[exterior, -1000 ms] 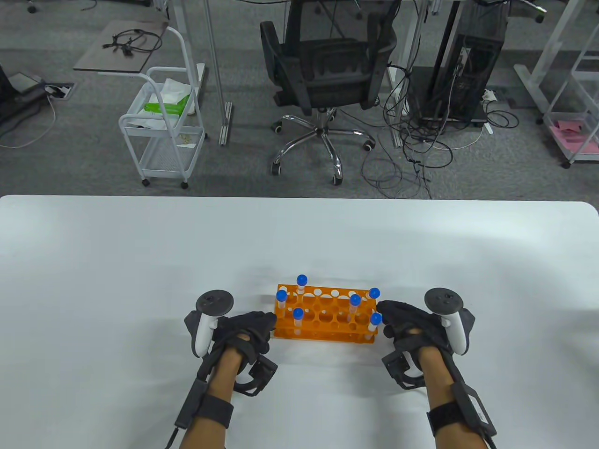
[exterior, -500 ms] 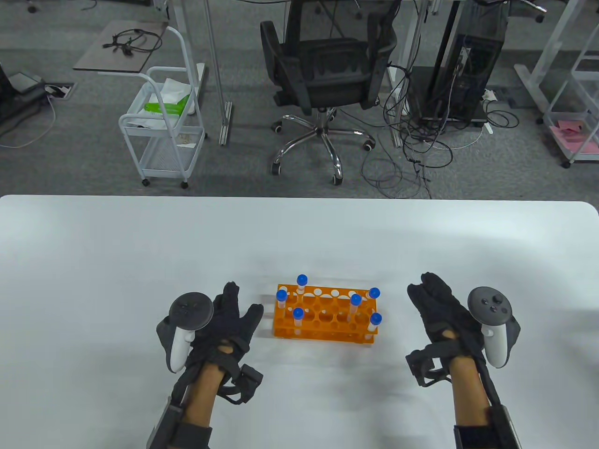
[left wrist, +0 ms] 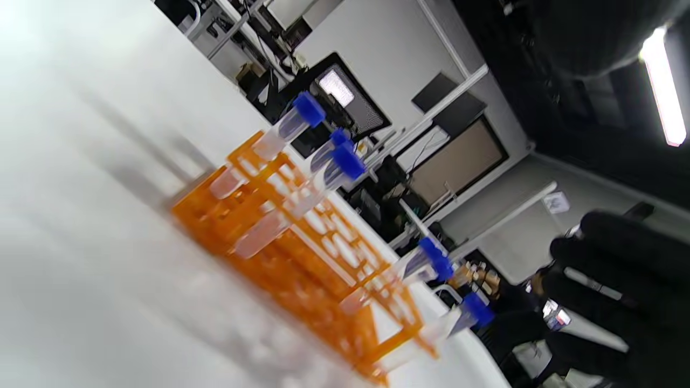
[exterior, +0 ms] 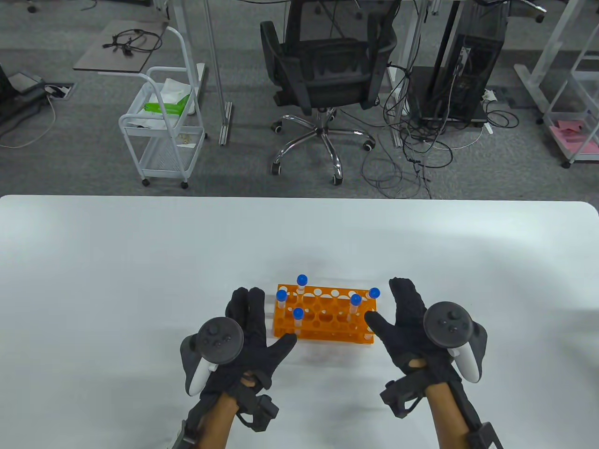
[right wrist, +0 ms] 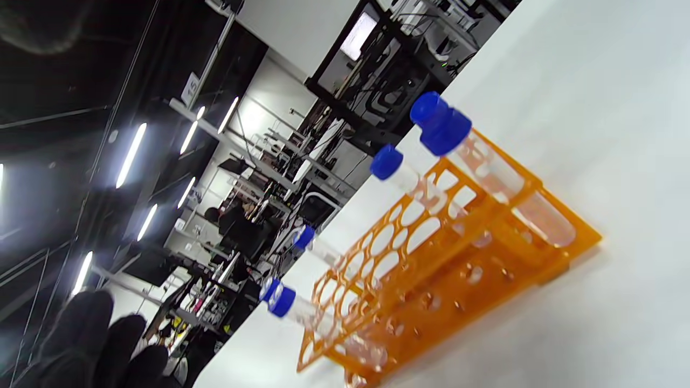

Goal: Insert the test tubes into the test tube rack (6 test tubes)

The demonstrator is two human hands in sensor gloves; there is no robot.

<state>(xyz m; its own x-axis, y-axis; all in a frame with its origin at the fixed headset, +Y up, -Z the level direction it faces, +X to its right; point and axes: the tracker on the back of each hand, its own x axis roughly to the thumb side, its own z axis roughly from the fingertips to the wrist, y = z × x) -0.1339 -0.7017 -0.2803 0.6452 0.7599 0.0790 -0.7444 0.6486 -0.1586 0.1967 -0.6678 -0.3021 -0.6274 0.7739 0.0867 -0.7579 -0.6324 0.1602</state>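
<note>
Orange rack (exterior: 325,318) between empty, spread-fingered left hand (exterior: 252,336) and right hand (exterior: 405,327); sixth tube (right wrist: 485,161) only in wrist views.

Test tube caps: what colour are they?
Blue caps on clear tubes, clearest in the right wrist view.

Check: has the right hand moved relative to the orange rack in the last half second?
Yes. The right hand has swung back in toward the orange rack; its thumb now overlaps the rack's right end.

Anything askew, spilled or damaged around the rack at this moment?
Nothing stands out. The orange plastic test tube rack sits flat on the white table with blue-capped clear tubes standing in its holes. Nothing spilled. Both hands, left and right, lie open beside it.
</note>
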